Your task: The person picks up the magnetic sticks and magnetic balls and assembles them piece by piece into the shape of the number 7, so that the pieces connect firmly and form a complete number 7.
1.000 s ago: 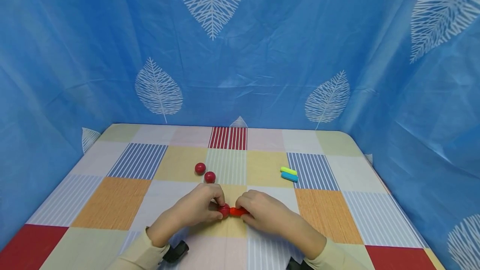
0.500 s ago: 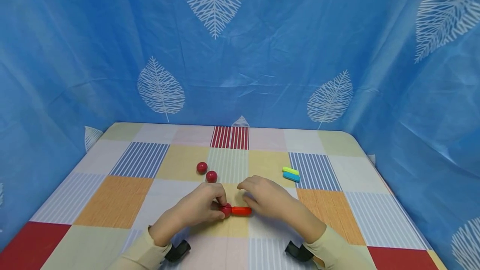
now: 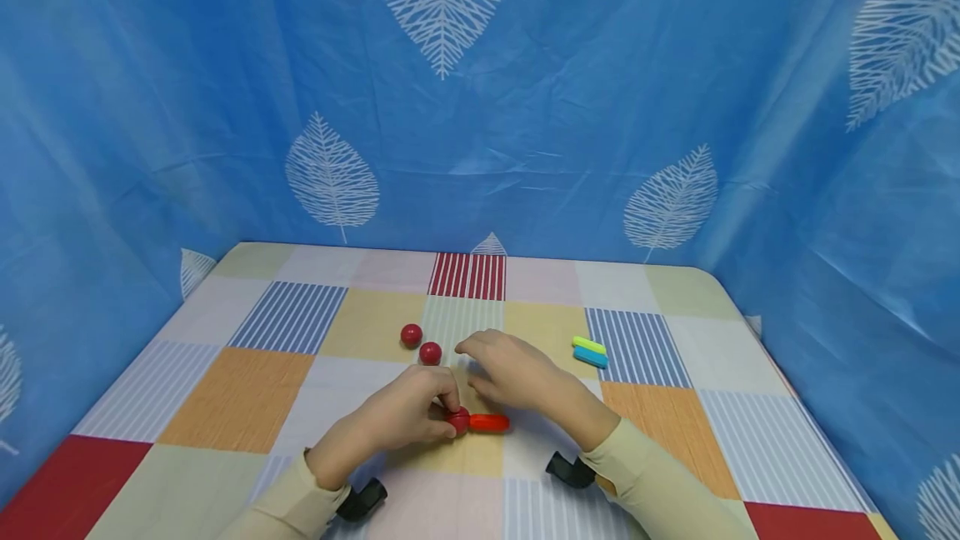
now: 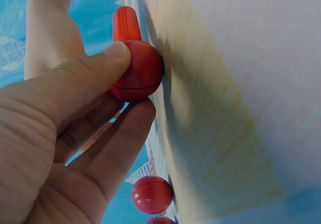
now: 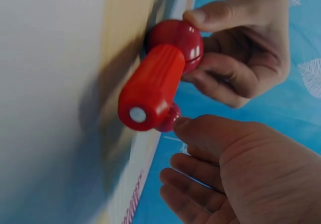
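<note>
My left hand (image 3: 405, 413) pinches a glossy red ball (image 4: 143, 68) between thumb and fingertips, low over the patchwork cloth. A short red rod (image 3: 490, 423) with ridged sides is joined end-on to that ball and points right. Its free end carries a round silvery disc, seen in the right wrist view. Just beyond the rod is my right hand (image 3: 513, 369), holding nothing, its fingers loosely bent and reaching toward two more red balls. One loose ball (image 3: 430, 353) lies nearer; the other ball (image 3: 411, 335) sits slightly behind it to the left.
Toward the right back, a yellow-green rod (image 3: 588, 345) and a blue rod (image 3: 591, 357) lie side by side. The patchwork tablecloth (image 3: 247, 398) covers the table. Blue curtains (image 3: 555, 107) with white leaves enclose its back and sides.
My right hand has let go of the red rod and moved away from me, toward the loose red balls. The left hand keeps its pinch on the ball, with the rod still joined.
</note>
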Motion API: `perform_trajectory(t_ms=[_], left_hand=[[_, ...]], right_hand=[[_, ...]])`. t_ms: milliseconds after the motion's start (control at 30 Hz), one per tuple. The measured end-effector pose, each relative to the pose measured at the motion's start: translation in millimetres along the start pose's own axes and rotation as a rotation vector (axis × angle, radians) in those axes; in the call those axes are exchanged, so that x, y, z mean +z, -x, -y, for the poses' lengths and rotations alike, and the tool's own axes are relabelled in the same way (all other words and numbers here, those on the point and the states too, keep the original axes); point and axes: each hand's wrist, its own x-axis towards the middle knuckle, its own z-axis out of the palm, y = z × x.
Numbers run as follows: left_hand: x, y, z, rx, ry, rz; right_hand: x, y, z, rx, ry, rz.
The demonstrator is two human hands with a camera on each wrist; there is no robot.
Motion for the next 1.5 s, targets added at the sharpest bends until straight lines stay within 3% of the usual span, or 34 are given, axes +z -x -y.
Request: perform_trajectory(t_ms=[600, 1100, 1500], left_hand=[[0.3, -4.4, -2.0, 0.005, 0.038, 0.015], [1.9, -3.6, -3.8, -0.019, 0.023, 0.019], [1.3, -0.6, 0.0, -0.033, 0.007, 0.021]], right_hand=[[6, -36, -8, -0.01, -0.005, 0.046], [16, -48, -6, -0.107, -0.067, 0.06], [18, -49, -8, -0.078, -0.075, 0.068]])
